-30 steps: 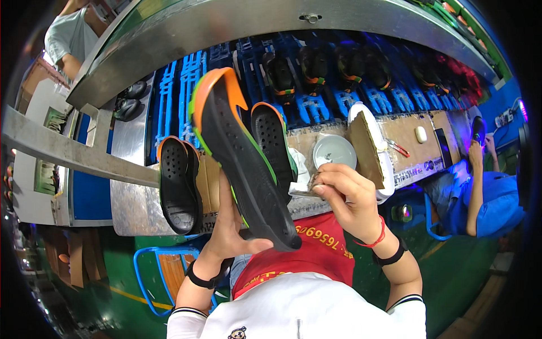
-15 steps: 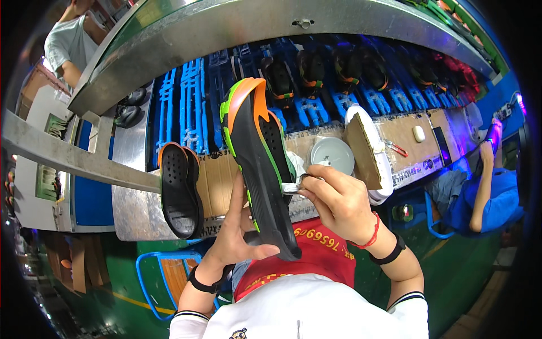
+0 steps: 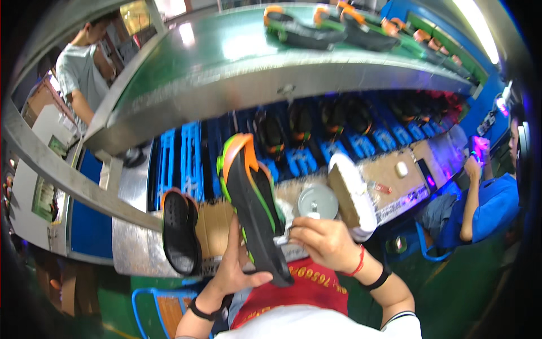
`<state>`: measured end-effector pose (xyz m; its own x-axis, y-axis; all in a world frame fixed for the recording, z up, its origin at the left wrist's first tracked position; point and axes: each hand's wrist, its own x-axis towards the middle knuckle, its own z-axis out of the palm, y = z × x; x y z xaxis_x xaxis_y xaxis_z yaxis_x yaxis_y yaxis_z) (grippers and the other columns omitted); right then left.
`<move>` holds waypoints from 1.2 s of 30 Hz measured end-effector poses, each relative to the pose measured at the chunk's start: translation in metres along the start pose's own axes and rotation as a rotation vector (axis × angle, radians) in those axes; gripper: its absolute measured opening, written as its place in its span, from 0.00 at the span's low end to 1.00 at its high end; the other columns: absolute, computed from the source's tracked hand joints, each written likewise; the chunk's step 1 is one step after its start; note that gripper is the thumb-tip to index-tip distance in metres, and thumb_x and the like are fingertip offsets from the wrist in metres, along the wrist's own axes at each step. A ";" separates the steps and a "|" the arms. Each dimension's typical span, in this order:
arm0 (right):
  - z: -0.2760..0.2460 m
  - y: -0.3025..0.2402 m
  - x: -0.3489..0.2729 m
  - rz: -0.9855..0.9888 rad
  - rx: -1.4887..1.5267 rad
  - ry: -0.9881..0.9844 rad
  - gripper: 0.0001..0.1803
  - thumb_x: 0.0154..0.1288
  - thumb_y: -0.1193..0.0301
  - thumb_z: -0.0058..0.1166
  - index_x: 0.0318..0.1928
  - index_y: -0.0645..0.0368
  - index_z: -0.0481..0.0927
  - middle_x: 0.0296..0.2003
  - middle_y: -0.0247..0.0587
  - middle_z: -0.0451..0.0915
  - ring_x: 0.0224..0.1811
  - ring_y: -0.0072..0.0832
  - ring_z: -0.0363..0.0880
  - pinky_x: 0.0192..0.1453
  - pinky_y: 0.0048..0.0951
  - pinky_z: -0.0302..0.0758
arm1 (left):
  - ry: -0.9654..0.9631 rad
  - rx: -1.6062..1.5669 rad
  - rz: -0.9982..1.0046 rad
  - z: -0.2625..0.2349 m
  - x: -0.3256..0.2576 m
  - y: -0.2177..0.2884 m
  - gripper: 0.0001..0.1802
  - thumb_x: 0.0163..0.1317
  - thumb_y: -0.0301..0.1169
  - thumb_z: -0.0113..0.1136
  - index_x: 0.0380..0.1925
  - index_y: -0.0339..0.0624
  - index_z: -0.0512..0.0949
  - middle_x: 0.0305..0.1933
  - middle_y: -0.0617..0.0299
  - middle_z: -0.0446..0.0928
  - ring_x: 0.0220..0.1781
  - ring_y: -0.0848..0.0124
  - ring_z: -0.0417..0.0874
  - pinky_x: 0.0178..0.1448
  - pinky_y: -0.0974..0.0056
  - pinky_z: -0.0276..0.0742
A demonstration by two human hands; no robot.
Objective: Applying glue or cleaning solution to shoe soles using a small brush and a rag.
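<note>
My left hand (image 3: 240, 274) grips a black shoe sole (image 3: 251, 209) with orange and green trim from below, its orange end pointing up and away. The thumb lies across the near end and the fingers are along the left side. My right hand (image 3: 324, 243) pinches a small white-tipped tool (image 3: 280, 240), brush-like in shape, and holds its tip at the sole's right edge. Blur and my fingers hide most of the tool. Left of my left hand, a second black sole (image 3: 180, 231) rests on the bench. Beyond my right hand is a round white dish (image 3: 318, 202).
Cardboard (image 3: 214, 226) covers part of the bench. A white foam box (image 3: 361, 206), a red-handled tool (image 3: 383, 188) and a dark phone-like slab (image 3: 426, 172) lie rightward. Blue racks (image 3: 192, 161) hold several soles under a metal-edged green belt (image 3: 197, 68). A person in blue (image 3: 491, 206) sits right.
The view has tilted up, bringing the green belt and its soles into sight. Both hands keep their holds, and the white tip stays by the sole's right edge.
</note>
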<state>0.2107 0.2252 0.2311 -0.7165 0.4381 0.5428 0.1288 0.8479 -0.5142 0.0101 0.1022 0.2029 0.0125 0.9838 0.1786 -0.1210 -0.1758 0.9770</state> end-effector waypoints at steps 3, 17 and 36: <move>-0.004 0.002 -0.009 0.046 -0.031 0.166 0.10 0.54 0.75 0.64 0.37 0.59 0.79 0.37 0.41 0.80 0.30 0.38 0.81 0.31 0.32 0.76 | 0.008 0.030 -0.020 0.005 0.003 0.002 0.65 0.45 0.34 0.76 0.70 0.39 0.33 0.70 0.46 0.48 0.73 0.56 0.54 0.72 0.53 0.57; -0.076 0.002 -0.091 0.543 0.222 0.998 0.07 0.64 0.76 0.58 0.32 0.68 0.77 0.37 0.40 0.79 0.34 0.19 0.73 0.37 0.20 0.69 | -0.239 -0.791 0.159 0.082 0.231 0.157 0.42 0.64 0.62 0.41 0.62 0.34 0.62 0.60 0.44 0.70 0.57 0.48 0.76 0.63 0.49 0.74; -0.041 0.014 -0.108 0.551 0.339 0.861 0.05 0.61 0.79 0.60 0.33 0.70 0.79 0.36 0.38 0.80 0.28 0.15 0.70 0.30 0.17 0.66 | 0.210 -0.671 0.059 0.066 0.325 0.133 0.27 0.74 0.44 0.35 0.67 0.43 0.53 0.72 0.51 0.51 0.72 0.52 0.54 0.72 0.41 0.58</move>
<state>0.3180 0.2027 0.1928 0.1228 0.9098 0.3965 -0.0055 0.4001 -0.9164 0.0631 0.3959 0.3986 -0.1969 0.9708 0.1368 -0.7026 -0.2370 0.6710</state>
